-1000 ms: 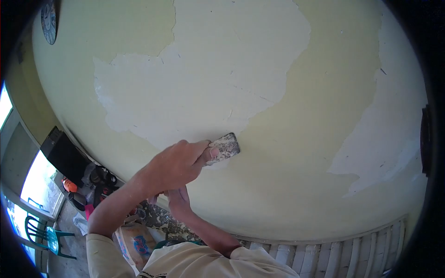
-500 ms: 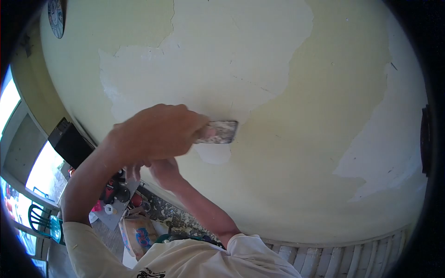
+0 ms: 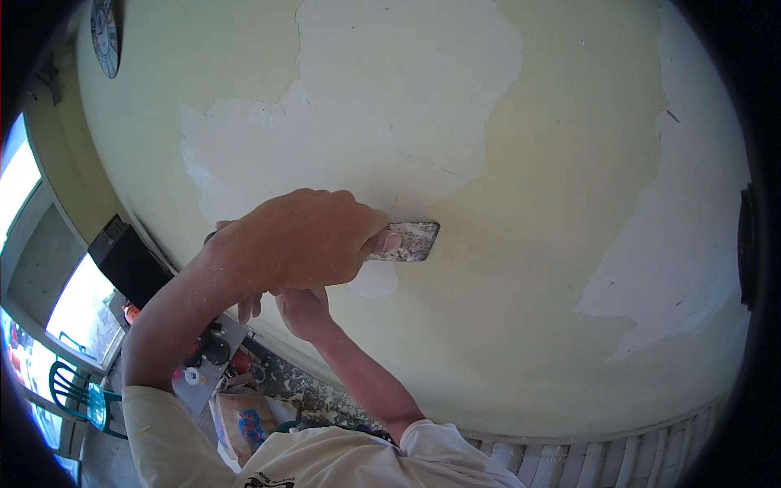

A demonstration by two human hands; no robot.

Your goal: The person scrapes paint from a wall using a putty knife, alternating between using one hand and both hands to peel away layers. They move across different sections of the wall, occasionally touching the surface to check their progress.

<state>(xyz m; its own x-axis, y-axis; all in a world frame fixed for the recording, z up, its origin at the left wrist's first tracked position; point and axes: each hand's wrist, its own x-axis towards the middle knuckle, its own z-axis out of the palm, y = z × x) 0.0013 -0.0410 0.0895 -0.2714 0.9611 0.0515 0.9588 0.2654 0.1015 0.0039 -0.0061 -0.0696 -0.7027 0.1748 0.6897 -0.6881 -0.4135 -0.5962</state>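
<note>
My left hand [image 3: 293, 240] is closed around a putty knife with its back toward me and its thumb on the blade. The broad putty knife blade [image 3: 416, 241], blotched white and dark, points right, close to the wall [image 3: 521, 268]; whether it touches cannot be told. Below the left hand, my right hand [image 3: 305, 313] has its fingers curled and is partly covered by the left hand and forearm. What it holds, if anything, is hidden. A small dark end of something [image 3: 210, 237] shows past the left wrist.
Pale yellow paint on the wall is broken by large whitish patches [image 3: 390, 89]. At lower left are a black box-shaped object [image 3: 130, 264], a table with small items [image 3: 199, 394], a printed sack [image 3: 244, 423] and a green chair [image 3: 93, 403]. White slats [image 3: 569, 464] run along the bottom right.
The left hand and putty knife have moved right along the wall and slightly down in view. The right hand has shifted slightly right beneath it. The camera view has shifted slightly.
</note>
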